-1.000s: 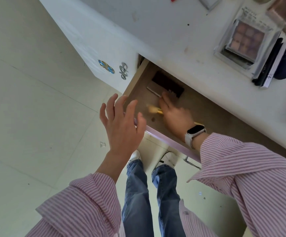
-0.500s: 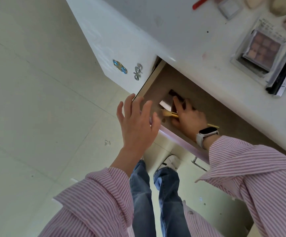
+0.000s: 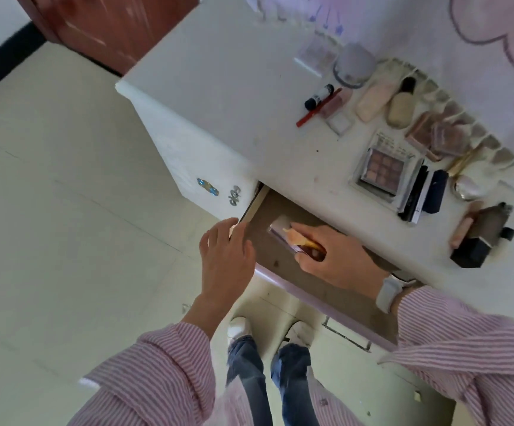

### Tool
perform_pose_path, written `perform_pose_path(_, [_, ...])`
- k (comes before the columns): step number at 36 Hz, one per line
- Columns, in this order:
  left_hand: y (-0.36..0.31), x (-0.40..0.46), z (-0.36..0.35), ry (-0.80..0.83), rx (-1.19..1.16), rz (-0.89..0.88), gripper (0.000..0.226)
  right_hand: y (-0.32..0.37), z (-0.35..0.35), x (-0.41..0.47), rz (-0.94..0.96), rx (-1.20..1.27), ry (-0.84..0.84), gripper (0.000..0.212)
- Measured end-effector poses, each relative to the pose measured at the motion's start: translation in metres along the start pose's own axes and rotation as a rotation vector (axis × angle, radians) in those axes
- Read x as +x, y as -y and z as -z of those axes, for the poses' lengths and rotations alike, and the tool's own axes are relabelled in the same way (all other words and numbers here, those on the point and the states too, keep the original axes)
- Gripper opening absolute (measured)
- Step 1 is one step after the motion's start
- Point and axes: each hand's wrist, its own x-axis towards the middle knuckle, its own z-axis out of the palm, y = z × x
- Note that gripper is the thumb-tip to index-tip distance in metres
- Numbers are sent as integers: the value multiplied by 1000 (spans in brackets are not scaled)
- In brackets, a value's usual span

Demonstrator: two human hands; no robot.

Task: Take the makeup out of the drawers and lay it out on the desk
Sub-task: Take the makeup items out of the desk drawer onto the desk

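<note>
- While the drawer (image 3: 283, 259) stands pulled out under the white counter (image 3: 234, 96), the right hand (image 3: 338, 256) is over it, fingers curled round a flat case (image 3: 283, 233) and a brush (image 3: 295, 236) with a peach tip; both are lifted off the drawer bottom, as far as the blur lets me judge.
- The left hand (image 3: 225, 256) hovers over the drawer's left corner, fingers loosely spread and bent, holding nothing; whether the fingertips touch the drawer's edge I cannot tell.
- A pale watch (image 3: 387, 292) sits on the right wrist, above a pink striped sleeve (image 3: 464, 342).
- Laid out on the counter: a palette (image 3: 380, 170) in a clear case, with dark flat cases (image 3: 424, 195) just beside it on the right.
- Farther back lie a red pencil (image 3: 317, 108), a dark-capped tube (image 3: 318, 96), two pale bottles (image 3: 384, 101) side by side, and a grey round jar (image 3: 354, 64).
- Near the right edge are pinkish compacts (image 3: 440, 136), a pearly round case (image 3: 466, 187), a black box (image 3: 470, 250) and a dark bottle (image 3: 492, 222).
- Two knobs (image 3: 218, 192) show on the cabinet front left of the drawer.
- Jeans and white shoes (image 3: 238, 325) stand on the pale tile floor (image 3: 65, 210) below.
</note>
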Motion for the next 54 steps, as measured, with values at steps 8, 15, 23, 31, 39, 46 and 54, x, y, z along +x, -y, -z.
perform_pose_path(8, [-11, 86, 54, 13, 95, -43, 37, 44, 59, 51, -20, -132, -242, 57])
perform_pose_path(15, [-3, 164, 75, 135, 252, -4, 49, 68, 96, 135, -21, -250, -320, 57])
perform_pose_path(23, [23, 246, 55, 252, 358, 78, 56, 71, 130, 252, -34, -330, -326, 56])
perform_pose_path(31, [32, 250, 29, 59, 407, 85, 57, 60, 129, 290, -66, -229, -349, 49])
perform_pose_path(39, [33, 249, 26, 75, 431, 92, 56, 51, 142, 305, -176, -180, -451, 67])
perform_pose_path(46, [32, 250, 27, 81, 443, 99, 57, 45, 132, 300, -124, -343, -421, 50])
perform_pose_path(54, [28, 249, 31, 140, 439, 129, 63, 36, 122, 279, 20, -210, -466, 47])
